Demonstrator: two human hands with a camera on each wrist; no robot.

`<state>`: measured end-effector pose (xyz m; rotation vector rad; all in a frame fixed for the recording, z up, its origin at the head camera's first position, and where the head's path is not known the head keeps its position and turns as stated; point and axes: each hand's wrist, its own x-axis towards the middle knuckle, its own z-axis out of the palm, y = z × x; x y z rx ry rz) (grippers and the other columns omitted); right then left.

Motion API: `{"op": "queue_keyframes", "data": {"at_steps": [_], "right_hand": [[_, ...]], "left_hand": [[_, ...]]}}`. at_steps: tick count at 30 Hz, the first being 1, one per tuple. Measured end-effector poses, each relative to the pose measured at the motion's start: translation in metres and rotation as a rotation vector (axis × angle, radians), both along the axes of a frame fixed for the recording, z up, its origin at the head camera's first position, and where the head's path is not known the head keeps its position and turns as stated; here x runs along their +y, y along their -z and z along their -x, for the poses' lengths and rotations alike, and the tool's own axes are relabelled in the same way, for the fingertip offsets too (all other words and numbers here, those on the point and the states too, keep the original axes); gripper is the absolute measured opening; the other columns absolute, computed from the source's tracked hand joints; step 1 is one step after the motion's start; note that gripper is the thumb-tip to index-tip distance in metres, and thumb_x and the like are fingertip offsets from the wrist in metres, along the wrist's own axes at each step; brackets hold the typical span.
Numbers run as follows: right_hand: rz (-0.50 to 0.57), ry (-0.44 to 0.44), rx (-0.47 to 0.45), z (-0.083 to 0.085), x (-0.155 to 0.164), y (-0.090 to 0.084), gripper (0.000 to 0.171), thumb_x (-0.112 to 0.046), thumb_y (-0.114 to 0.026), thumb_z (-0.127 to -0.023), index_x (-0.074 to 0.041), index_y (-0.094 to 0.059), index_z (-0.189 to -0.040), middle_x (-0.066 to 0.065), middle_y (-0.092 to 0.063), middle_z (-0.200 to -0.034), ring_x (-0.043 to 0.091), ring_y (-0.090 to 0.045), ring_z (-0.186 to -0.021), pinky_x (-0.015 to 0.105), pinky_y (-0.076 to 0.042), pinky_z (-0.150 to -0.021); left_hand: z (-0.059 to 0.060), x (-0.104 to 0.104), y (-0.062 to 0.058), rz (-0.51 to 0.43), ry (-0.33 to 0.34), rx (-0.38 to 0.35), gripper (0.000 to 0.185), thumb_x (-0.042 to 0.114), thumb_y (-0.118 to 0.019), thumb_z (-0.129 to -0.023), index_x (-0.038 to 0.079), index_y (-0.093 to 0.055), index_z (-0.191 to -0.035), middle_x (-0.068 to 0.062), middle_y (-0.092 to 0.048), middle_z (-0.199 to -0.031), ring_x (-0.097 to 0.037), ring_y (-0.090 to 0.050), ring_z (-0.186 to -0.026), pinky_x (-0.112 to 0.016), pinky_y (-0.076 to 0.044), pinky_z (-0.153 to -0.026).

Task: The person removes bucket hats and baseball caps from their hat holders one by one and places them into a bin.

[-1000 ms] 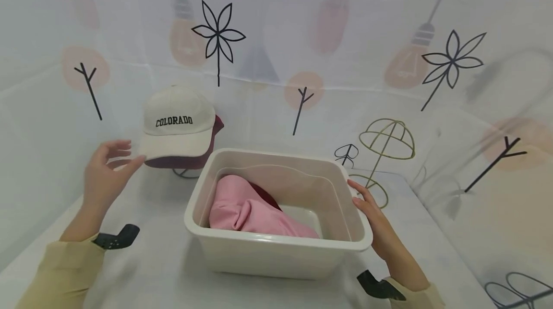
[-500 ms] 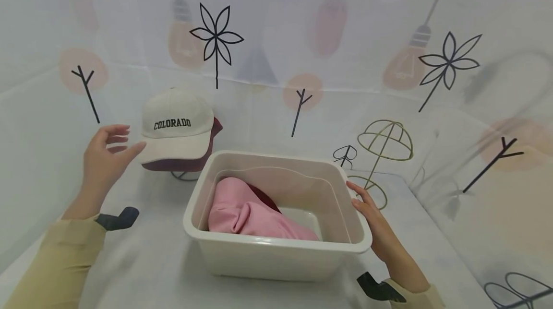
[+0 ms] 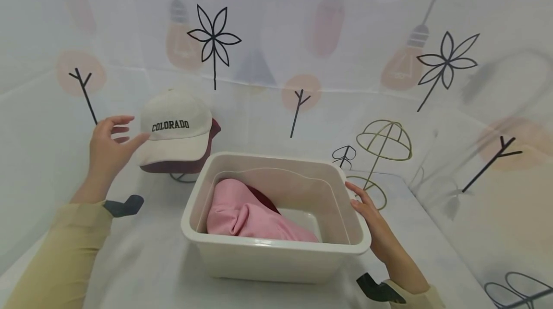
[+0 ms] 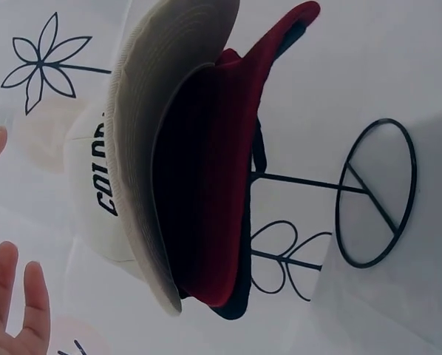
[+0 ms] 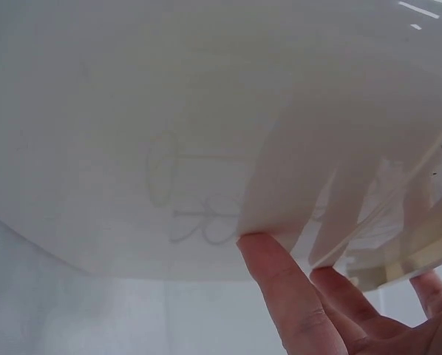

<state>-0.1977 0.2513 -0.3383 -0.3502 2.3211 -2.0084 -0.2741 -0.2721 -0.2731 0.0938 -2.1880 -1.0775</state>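
Note:
A cream cap [image 3: 176, 122] lettered COLORADO sits over a dark red cap [image 4: 232, 192] on a black wire stand [image 4: 376, 194]. A dark brim edge shows beneath the red one. My left hand [image 3: 113, 148] is raised at the cap's left side, fingers spread and holding nothing; in the left wrist view its fingers [image 4: 36, 303] are apart from the cap. Right of it stands a white plastic tub [image 3: 276, 263] with pink cloth [image 3: 250, 213] and something dark red [image 3: 264, 198] inside. Extended fingers of my right hand [image 3: 380, 227] touch the tub's right outer side.
Behind the tub's right corner stands a second, gold wire cap stand [image 3: 380, 155] without a cap. A white table [image 3: 142, 261] bears everything. A patterned cloth backdrop [image 3: 268, 26] closes off the back and sides.
My left hand has risen slightly and shifted a little right toward the cream cap. The view has shifted slightly. My right hand stays at the tub.

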Motion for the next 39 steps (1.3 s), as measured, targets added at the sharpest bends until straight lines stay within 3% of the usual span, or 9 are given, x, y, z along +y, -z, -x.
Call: {"op": "queue_keyframes", "data": {"at_steps": [9,16,31,39], "right_hand": [[-0.01,0.004,0.0,0.0,0.0,0.001,0.048,-0.03,-0.035,-0.101,-0.018,-0.02,-0.146,0.019,-0.039,-0.129,0.026,-0.054,-0.104,0.04,-0.05,-0.076],[-0.009,0.003,0.001,0.001,-0.001,0.0,0.048,-0.029,-0.035,-0.101,-0.018,-0.021,-0.145,0.019,-0.04,-0.129,0.024,-0.054,-0.103,0.04,-0.05,-0.076],[-0.007,0.018,-0.008,0.0,-0.001,-0.001,0.048,-0.029,-0.034,-0.101,-0.018,-0.02,-0.146,0.021,-0.039,-0.131,0.023,-0.055,-0.102,0.039,-0.05,-0.076],[0.005,0.017,-0.013,0.0,-0.001,0.0,0.047,-0.029,-0.035,-0.101,-0.018,-0.021,-0.145,0.02,-0.042,-0.127,0.024,-0.056,-0.099,0.039,-0.051,-0.074]], "left_hand": [[0.006,-0.005,-0.004,-0.115,-0.017,-0.021,0.06,0.034,-0.07,-0.082,0.006,-0.048,-0.131,-0.006,-0.043,-0.131,-0.016,-0.044,-0.11,-0.027,-0.043,-0.091],[0.012,-0.008,-0.006,-0.166,-0.013,-0.086,0.065,0.038,-0.069,-0.082,0.01,-0.045,-0.135,-0.005,-0.045,-0.135,-0.015,-0.043,-0.114,-0.027,-0.041,-0.094],[0.023,-0.005,-0.016,-0.124,-0.002,-0.148,0.07,0.044,-0.065,-0.083,0.01,-0.041,-0.139,-0.012,-0.034,-0.141,-0.028,-0.038,-0.124,-0.04,-0.041,-0.096],[0.028,-0.003,-0.023,-0.049,0.028,-0.174,0.072,0.045,-0.065,-0.083,0.008,-0.04,-0.14,-0.019,-0.038,-0.137,-0.035,-0.039,-0.123,-0.05,-0.039,-0.093]]}}
